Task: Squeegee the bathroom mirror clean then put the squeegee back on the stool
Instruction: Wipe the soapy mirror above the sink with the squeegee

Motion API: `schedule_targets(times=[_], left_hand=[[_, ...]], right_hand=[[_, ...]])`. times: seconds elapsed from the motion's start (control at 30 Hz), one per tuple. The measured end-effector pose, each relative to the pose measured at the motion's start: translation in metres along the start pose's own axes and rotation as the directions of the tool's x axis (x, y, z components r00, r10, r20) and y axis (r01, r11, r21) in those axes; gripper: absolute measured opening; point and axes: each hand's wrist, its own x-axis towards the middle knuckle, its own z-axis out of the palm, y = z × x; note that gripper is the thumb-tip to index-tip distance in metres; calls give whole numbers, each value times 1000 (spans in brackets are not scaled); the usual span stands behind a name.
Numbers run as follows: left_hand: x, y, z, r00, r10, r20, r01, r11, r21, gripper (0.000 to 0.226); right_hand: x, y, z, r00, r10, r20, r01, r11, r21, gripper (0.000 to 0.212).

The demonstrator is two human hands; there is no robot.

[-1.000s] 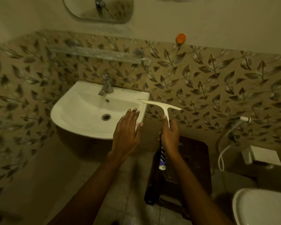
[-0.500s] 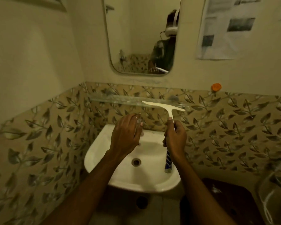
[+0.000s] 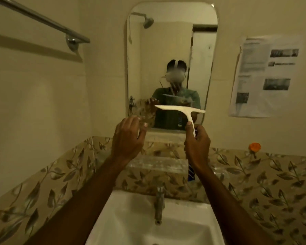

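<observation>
Beige bathroom wall carries the mirror (image 3: 171, 55) above a sink (image 3: 148, 225). Before the mirror's lower edge, the squeegee (image 3: 182, 110) stands upright with its blade on top, the right hand (image 3: 197, 145) wrapped around its handle. Just left, the left hand (image 3: 128, 138) hovers empty with fingers loosely spread; a paper sheet (image 3: 263, 76) hangs on the right.

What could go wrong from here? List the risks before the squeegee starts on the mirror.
1. The right hand holds the squeegee low on the mirror; starting there may leave the upper glass unwiped.
2. The blade sits tilted, so one end might lift and streak.
3. The glass shelf lies right below; a downward stroke could knock it.
</observation>
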Motion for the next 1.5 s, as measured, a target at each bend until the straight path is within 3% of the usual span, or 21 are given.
schedule_targets(times=[0.3,0.6,0.7,0.87,1.13,1.3,1.5], left_hand=[[158,-47,6,1000,11,5,-11,995,-98,42],[264,-86,21,971,-237,8,228,923,-311,54],[282,-93,24,957,-287,-51,255,908,-333,55],[299,-96,36,944,-317,-90,260,885,-387,43],[308,-105,50,927,-264,-267,157,918,-365,54],[313,-108,55,907,-200,-370,82,947,-310,57],[311,-110,53,909,-145,-392,36,962,-272,62]], right_hand=[[151,-36,48,939,-335,-72,317,929,-189,10],[261,-92,60,868,-468,-165,361,824,-436,21],[290,-117,67,828,-534,-171,386,764,-517,29],[322,-139,69,823,-533,-198,339,739,-582,36],[323,-139,74,878,-458,-140,280,728,-626,43],[293,-100,73,890,-443,-104,300,742,-600,37],[240,-53,57,928,-367,-69,248,743,-621,36]])
